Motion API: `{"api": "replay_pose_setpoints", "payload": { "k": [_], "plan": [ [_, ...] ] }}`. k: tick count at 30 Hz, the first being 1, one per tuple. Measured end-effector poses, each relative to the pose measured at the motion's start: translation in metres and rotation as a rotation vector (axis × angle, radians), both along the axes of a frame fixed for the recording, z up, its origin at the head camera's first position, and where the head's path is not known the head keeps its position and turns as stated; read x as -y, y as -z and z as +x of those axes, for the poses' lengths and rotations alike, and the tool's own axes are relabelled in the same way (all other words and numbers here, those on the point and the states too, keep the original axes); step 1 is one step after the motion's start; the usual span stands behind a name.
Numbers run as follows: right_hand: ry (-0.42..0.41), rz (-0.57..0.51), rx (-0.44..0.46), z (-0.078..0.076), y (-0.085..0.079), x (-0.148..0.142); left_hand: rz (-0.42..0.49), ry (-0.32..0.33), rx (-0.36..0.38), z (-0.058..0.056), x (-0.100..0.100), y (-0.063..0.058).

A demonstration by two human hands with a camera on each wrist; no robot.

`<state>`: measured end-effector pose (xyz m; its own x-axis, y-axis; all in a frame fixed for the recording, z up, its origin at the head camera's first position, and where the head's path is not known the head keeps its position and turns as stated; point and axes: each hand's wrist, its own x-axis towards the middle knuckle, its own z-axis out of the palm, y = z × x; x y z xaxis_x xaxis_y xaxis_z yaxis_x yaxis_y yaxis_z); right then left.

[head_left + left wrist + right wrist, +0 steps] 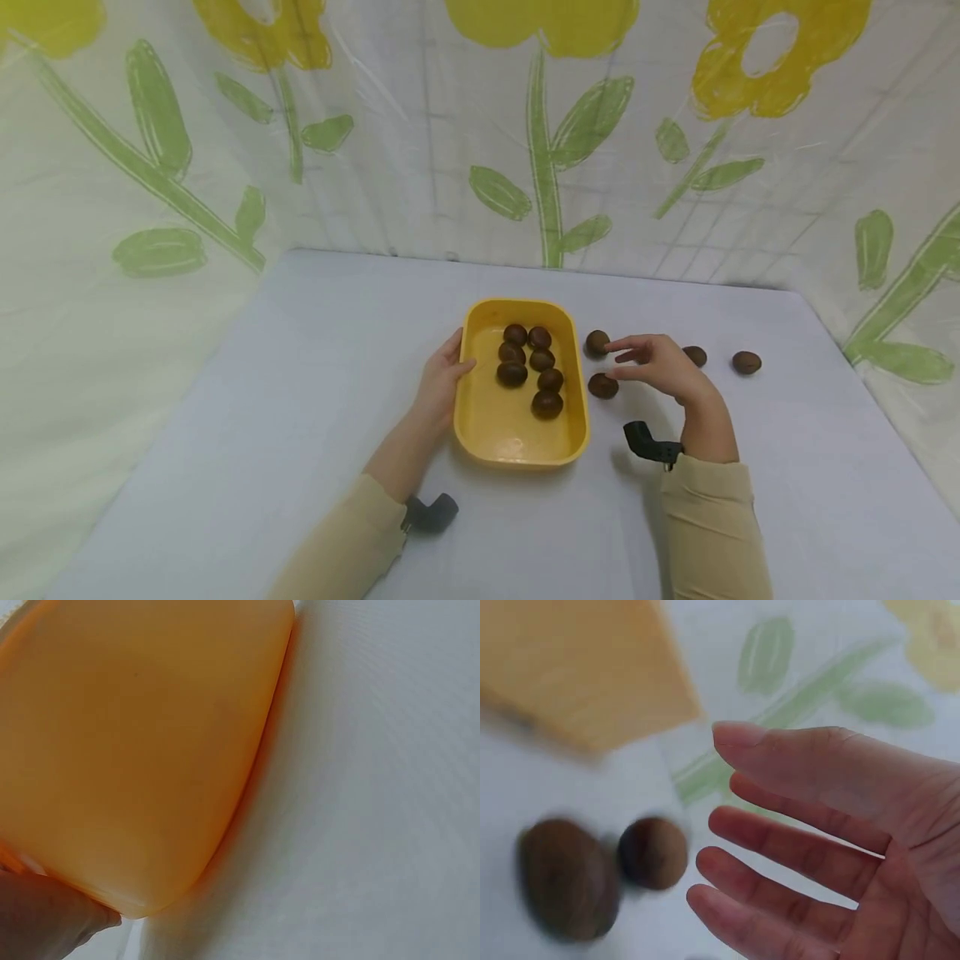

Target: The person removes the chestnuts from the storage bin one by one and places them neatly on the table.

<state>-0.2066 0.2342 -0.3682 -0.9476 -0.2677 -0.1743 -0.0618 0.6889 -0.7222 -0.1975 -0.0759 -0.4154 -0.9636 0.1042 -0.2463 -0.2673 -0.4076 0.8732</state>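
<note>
My left hand [435, 392] grips the left side of a yellow rectangular tray [522, 454], thumb over the rim and fingers outside. In the left wrist view, the orange-looking tray wall [142, 750] fills much of the frame, with part of the hand [45, 915] below it. Several dark brown, egg-shaped things [512, 373], like nuts or small fruit, lie in the tray. My right hand [663, 367] hovers to the tray's right, its fingers spread and nothing between them in the right wrist view. Nearest it are two loose brown ovals [597, 344], [568, 879].
Farther right on the white table [337, 375] lie two more brown ovals [746, 362], one partly behind my right hand. A white sheet with yellow flowers and green leaves [547, 158] hangs around the table. Black wrist cameras [651, 443] sit on both forearms.
</note>
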Motion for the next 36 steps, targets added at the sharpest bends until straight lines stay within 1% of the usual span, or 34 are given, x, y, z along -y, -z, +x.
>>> {"api": "replay_pose_setpoints", "payload": {
  "k": [4,6,9,12,15,17,20,25,31,36],
  "plan": [
    [-0.049,-0.009,-0.039,-0.002,-0.02,0.018,-0.01,-0.002,0.001,0.0,0.0,-0.001],
    [-0.078,-0.027,-0.046,-0.003,-0.027,0.029,-0.011,-0.005,0.014,0.001,0.0,-0.001],
    [-0.138,-0.055,-0.033,-0.005,-0.034,0.05,-0.015,-0.003,0.011,0.0,0.0,0.0],
    [-0.215,-0.037,-0.007,-0.005,-0.037,0.073,-0.019,-0.005,0.005,0.0,0.001,0.001],
    [-0.247,0.022,0.047,-0.004,-0.034,0.092,-0.016,0.001,-0.006,0.0,0.001,0.002],
    [-0.249,0.039,0.105,-0.004,-0.031,0.101,-0.009,0.003,-0.007,0.0,0.001,0.003],
    [-0.271,0.054,0.164,-0.003,-0.026,0.111,0.0,0.007,-0.013,0.0,0.0,0.002],
    [-0.335,0.117,0.186,-0.002,-0.02,0.116,-0.013,-0.002,-0.013,0.0,0.0,0.001],
    [-0.378,0.139,0.232,-0.004,-0.013,0.122,-0.003,-0.011,-0.009,0.001,0.001,0.001],
    [-0.421,0.207,0.227,-0.006,-0.007,0.131,-0.01,-0.001,-0.019,0.0,0.0,0.002]
  ]
}}
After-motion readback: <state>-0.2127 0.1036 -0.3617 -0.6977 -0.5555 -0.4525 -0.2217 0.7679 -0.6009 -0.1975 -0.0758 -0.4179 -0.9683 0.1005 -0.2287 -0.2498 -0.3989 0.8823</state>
